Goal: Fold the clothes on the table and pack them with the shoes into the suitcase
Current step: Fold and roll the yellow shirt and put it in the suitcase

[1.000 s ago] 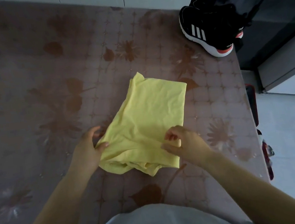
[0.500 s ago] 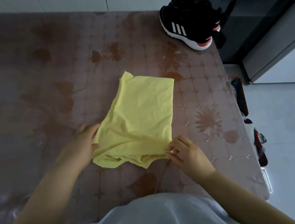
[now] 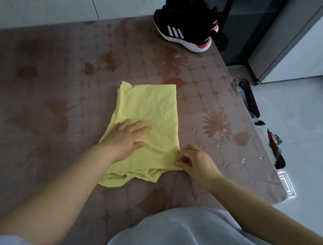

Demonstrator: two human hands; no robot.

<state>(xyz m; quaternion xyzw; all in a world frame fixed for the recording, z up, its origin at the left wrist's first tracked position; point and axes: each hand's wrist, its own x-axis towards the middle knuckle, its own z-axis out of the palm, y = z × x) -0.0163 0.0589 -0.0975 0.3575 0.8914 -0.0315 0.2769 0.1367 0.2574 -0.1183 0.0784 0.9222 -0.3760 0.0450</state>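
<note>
1. The yellow garment [image 3: 151, 111] lies flat mid-table [image 3: 51, 95], already folded to a rough rectangle. Its near edge is bunched and uneven, with layers showing.
2. Its long axis runs near-to-far from the person, and the near end is skewed a bit to the left. The right edge is straight and the left edge slants.
3. The left hand [image 3: 126, 138] rests palm-down on the near-left half of the cloth. The fingers are straight and close together, pointing right and away, pressing and pinning the cloth.
4. The right hand [image 3: 196, 161] is at the near-right corner, fingers curled, with thumb and fingertips pinching the cloth edge there.
5. Key relation: the pinched corner is the near end of the long axis, and the free far edge lies straight away from both hands. My read is that the next fold goes near-to-far, or across over the pinning left hand. Either way the right hand leads, since it holds the corner.
6. The suitcase [image 3: 255, 108] sits on the floor just past the table's right edge. It is open and red-rimmed, with some items inside that I can't identify. The right hand is nearer to it.
7. The shoes [image 3: 185, 27] are a black pair at the far-right table corner, well apart from the garment and untouched, also on the right hand's side.
8. Markings: there are three white stripes on the shoe's side and coral accents at the sole. Small white lettering on the heel and tongue tabs is too small to read. I see no writing on the garment or suitcase.
</note>
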